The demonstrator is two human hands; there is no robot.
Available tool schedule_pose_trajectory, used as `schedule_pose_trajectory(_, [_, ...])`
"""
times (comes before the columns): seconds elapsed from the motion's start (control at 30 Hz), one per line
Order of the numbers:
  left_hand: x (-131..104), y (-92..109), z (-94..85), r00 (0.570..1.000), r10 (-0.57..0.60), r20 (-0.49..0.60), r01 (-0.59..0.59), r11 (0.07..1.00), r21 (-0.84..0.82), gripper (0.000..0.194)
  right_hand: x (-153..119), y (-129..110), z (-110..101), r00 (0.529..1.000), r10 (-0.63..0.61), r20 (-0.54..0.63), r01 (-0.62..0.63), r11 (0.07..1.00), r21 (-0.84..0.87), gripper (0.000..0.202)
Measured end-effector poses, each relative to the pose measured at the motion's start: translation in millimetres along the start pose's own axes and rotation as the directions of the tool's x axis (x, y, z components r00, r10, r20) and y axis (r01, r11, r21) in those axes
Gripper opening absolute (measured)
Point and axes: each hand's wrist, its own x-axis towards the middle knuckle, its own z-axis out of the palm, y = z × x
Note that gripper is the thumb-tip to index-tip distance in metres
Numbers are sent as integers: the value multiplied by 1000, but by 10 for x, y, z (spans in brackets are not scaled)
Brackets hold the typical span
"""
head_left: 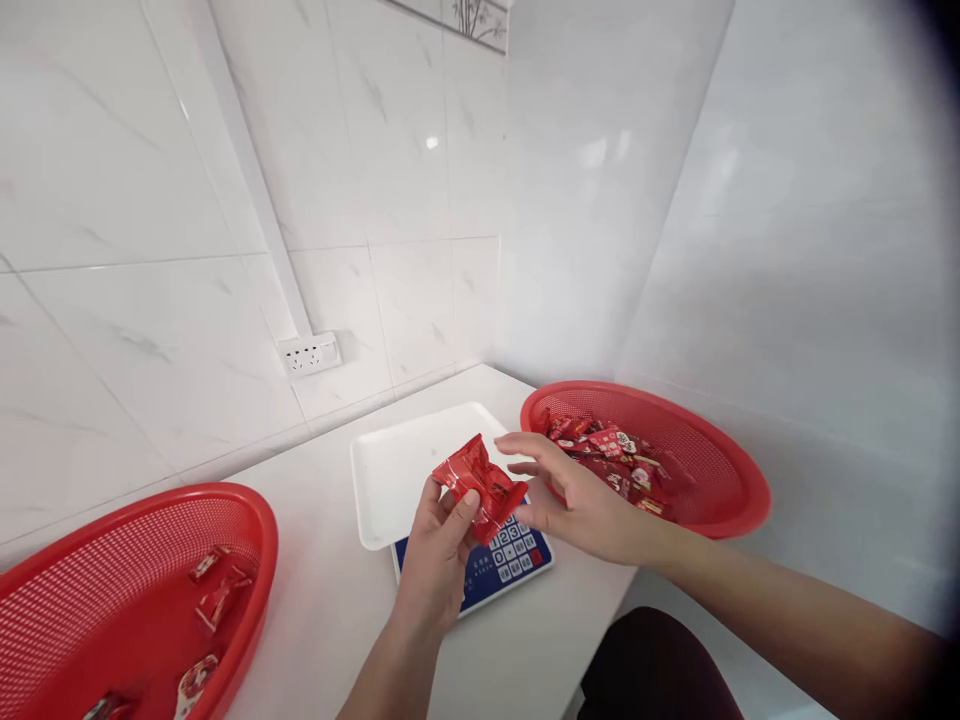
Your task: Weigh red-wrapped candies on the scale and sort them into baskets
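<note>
My left hand [444, 535] is closed around a shiny red wrapped snack packet [484, 485], thumb on its near face. Just right of the packet is my right hand [562, 495], its fingers apart and curved toward the packet's edge; I see nothing in it. Beneath both hands stands a digital scale [517, 550] with a blue keypad. Its white tray [375, 480] holds nothing visible, though the packet and hands hide part of it. Behind my right hand, a red mesh basket [720, 470] contains many small red packets [611, 445], partly covered by the hand.
Another red mesh basket [259, 530] stands at the left with several small wrapped packets [223, 597] inside. Everything rests on a white table [315, 600] in a tiled corner. A wall socket [309, 354] is above the table's back edge. A dark-clothed knee [660, 660] shows below.
</note>
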Motion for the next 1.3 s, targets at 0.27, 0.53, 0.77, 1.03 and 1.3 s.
schedule_pose_trajectory(0.27, [-43, -11, 3, 995, 77, 62, -90, 964, 250, 37, 145, 32, 127, 956, 293, -9, -275, 906, 323, 31])
schedule_pose_trajectory(0.53, [-47, 31, -82, 994, 2, 108, -36, 949, 314, 43, 164, -2, 174, 940, 334, -76, -277, 872, 405, 27])
schedule_pose_trajectory(0.77, [-41, 78, -120, 993, -40, 111, -13, 897, 442, 47, 165, -82, 64, 934, 346, 89, -357, 885, 299, 32])
schedule_pose_trajectory(1.03, [-25, 92, -191, 988, 15, 156, -89, 872, 481, 43, 179, -14, 126, 919, 392, 47, -385, 866, 319, 31])
schedule_pose_trajectory(1.3, [79, 178, -341, 957, 242, -162, -20, 608, 794, 53, 261, 86, 27, 914, 406, 10, -389, 869, 307, 28])
